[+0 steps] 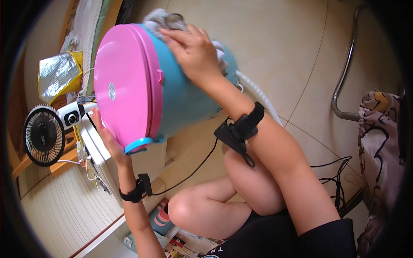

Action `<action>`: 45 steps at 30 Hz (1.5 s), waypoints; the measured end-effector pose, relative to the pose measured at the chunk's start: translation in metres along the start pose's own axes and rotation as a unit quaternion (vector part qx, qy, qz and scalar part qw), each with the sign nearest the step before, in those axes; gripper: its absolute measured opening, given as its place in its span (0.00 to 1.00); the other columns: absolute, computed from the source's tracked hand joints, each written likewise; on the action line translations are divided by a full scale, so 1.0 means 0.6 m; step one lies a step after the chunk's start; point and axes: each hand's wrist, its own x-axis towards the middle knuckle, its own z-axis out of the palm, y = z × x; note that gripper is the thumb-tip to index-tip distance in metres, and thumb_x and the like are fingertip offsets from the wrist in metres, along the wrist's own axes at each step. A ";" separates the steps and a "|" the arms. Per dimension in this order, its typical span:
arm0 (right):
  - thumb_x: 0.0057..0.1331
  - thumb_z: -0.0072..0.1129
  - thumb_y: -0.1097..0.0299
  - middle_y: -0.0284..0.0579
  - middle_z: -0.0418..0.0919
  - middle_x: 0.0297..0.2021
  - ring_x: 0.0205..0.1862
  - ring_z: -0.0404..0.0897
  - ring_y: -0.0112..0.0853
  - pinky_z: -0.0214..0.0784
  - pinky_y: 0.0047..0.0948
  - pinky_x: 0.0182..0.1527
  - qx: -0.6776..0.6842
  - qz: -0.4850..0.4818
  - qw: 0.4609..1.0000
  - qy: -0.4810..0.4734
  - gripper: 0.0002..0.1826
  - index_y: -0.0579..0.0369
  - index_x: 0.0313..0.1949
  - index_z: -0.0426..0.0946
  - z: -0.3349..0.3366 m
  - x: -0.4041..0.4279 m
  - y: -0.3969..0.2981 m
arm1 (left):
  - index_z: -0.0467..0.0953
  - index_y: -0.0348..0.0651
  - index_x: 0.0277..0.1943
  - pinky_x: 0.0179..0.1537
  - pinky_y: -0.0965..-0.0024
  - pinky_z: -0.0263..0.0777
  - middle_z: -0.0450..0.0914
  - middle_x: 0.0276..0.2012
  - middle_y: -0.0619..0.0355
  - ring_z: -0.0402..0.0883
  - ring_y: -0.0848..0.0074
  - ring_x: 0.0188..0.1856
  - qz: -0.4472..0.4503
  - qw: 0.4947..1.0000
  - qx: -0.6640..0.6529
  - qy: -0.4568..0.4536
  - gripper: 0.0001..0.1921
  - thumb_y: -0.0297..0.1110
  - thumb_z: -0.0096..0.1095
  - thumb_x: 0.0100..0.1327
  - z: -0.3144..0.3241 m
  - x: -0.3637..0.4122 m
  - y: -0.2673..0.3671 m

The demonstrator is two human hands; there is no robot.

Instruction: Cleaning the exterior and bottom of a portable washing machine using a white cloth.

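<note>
A teal cylindrical tub (190, 106), which looks like a portable mini washer, is tilted on its side before me. Its round pink lid (125, 80) faces left and is closed. My right hand (196, 53) presses a bunched grey-and-white cloth (156, 21) against the tub's upper side; the cloth is slightly blurred. Under the lid's lower left edge, my left hand (111, 142) props the tub, its fingers partly hidden behind the lid. Close beside that hand is a bright blue clip or handle (138, 145) at the rim. A white corrugated hose (258, 90) trails from the tub's far end.
A black-and-white fan (44, 137) and a silver-lined yellow bag (59, 75) are at left. Black cables (193, 180) run from my wrist straps. To the right, a bent metal tube leg (347, 64) stands near patterned fabric (380, 148) on the tiled floor (274, 29).
</note>
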 end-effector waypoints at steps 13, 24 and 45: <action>0.67 0.55 0.59 0.50 0.84 0.40 0.43 0.82 0.36 0.71 0.31 0.48 0.036 0.340 0.940 0.013 0.17 0.56 0.48 0.81 -0.060 -0.028 0.275 | 0.51 0.39 0.72 0.73 0.54 0.34 0.48 0.73 0.49 0.42 0.63 0.75 -0.037 0.996 -0.075 -0.022 0.35 0.54 0.41 0.71 -0.002 -0.004 0.018; 0.65 0.54 0.56 0.47 0.82 0.42 0.44 0.79 0.47 0.70 0.41 0.49 -0.015 0.139 0.988 -0.059 0.14 0.46 0.42 0.84 0.006 0.027 0.184 | 0.51 0.40 0.72 0.73 0.53 0.32 0.48 0.73 0.48 0.41 0.62 0.76 -0.039 0.998 -0.052 -0.024 0.36 0.57 0.38 0.70 0.005 0.001 0.028; 0.71 0.51 0.68 0.48 0.80 0.45 0.44 0.80 0.40 0.77 0.42 0.46 0.521 0.385 0.761 -0.042 0.16 0.57 0.56 0.70 -0.217 0.013 0.342 | 0.55 0.36 0.70 0.73 0.55 0.29 0.55 0.72 0.51 0.37 0.58 0.76 0.000 0.998 -0.054 -0.021 0.31 0.50 0.26 0.74 -0.004 0.003 0.003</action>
